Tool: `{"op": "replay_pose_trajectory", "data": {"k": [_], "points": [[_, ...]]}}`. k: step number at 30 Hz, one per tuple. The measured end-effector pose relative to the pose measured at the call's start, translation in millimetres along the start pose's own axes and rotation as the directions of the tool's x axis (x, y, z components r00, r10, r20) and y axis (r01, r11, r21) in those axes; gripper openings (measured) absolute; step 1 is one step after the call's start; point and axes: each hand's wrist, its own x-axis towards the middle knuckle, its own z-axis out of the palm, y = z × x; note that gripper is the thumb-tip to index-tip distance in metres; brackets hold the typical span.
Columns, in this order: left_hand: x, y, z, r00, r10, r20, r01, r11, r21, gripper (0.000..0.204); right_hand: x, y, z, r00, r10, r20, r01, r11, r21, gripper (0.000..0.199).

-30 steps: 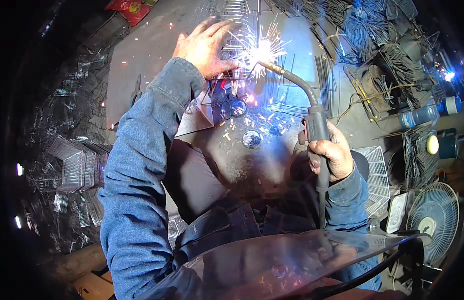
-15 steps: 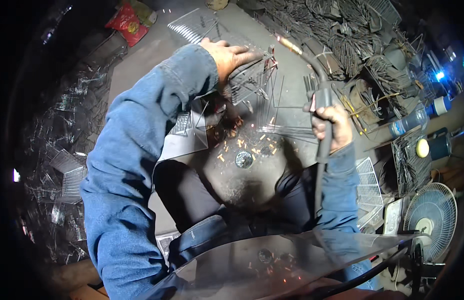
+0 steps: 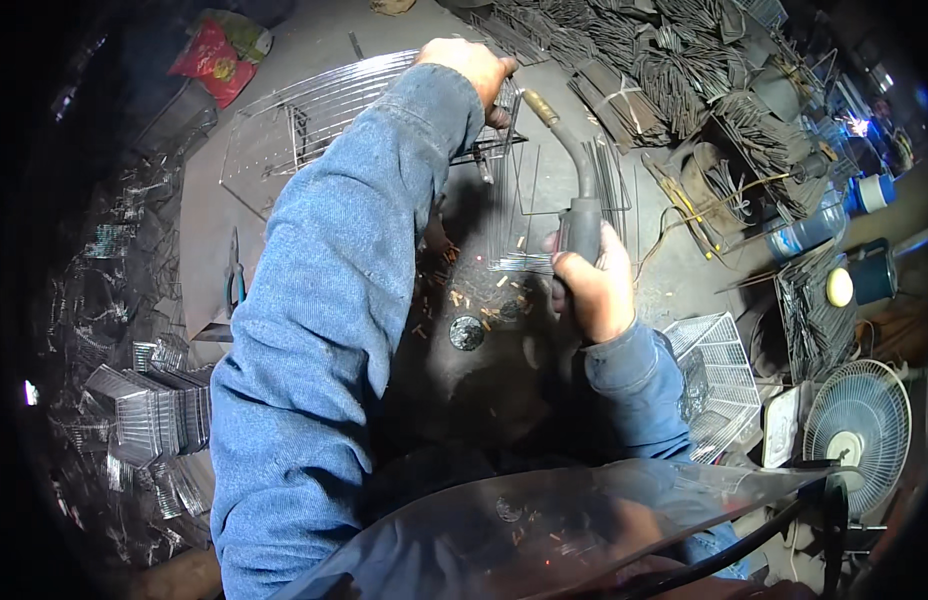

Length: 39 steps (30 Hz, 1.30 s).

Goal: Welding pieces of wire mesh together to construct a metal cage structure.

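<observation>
My left hand (image 3: pixel 469 70) reaches far forward with its fingers curled round the right end of a wire rack (image 3: pixel 359 85). The rack is tilted, and my left sleeve hides part of it. A welding torch (image 3: pixel 582 225) is gripped in my right hand (image 3: pixel 599 285). Its brass-coloured nozzle points up and left, close to the rack's end beside my left fingers. No arc shows at its tip. Thin bent wires (image 3: pixel 524 195) lie on the grey work surface between my hands. Nearer to me are a small round dish (image 3: pixel 466 333) and several short copper-coloured bits.
Pliers (image 3: pixel 235 285) lie left of my sleeve. Bundled metal rods (image 3: pixel 694 115) fill the far right. A wire basket (image 3: pixel 719 375) and a fan (image 3: pixel 854 435) stand at right; stacked wire baskets (image 3: pixel 159 420) are at left. A clear visor (image 3: pixel 504 520) crosses the lower view.
My left hand has moved slightly farther forward, and the rack now spreads out to its left. My right hand has brought the torch left, its nozzle nearer the left hand. The glow at its tip is gone.
</observation>
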Motion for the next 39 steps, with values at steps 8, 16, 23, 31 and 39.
{"op": "replay_pose_trajectory", "data": {"k": [8,16,23,31,39], "points": [[3,3,-1,1.0,-0.023,0.008,0.023,1.0,0.021,0.068,0,11,-4,0.983,-0.182,-0.013,0.178,0.972,-0.156,0.027],[21,-8,17,0.996,-0.083,-0.03,0.081,0.995,-0.065,0.039,-1,8,5,0.996,-0.09,0.021,0.089,0.995,0.038,0.035],[15,-7,5,0.996,-0.063,0.061,0.066,0.997,-0.048,0.035,0,10,3,0.995,-0.1,0.013,0.1,0.995,0.014,0.036],[-6,-1,8,0.998,-0.037,-0.058,0.038,0.999,0.005,0.061,5,18,0,0.978,-0.206,0.02,0.205,0.952,-0.227,0.03],[-17,-5,43,0.956,-0.091,-0.28,0.098,0.995,0.008,0.078,9,0,-18,0.999,-0.016,0.031,0.005,0.946,0.324,0.032]]}}
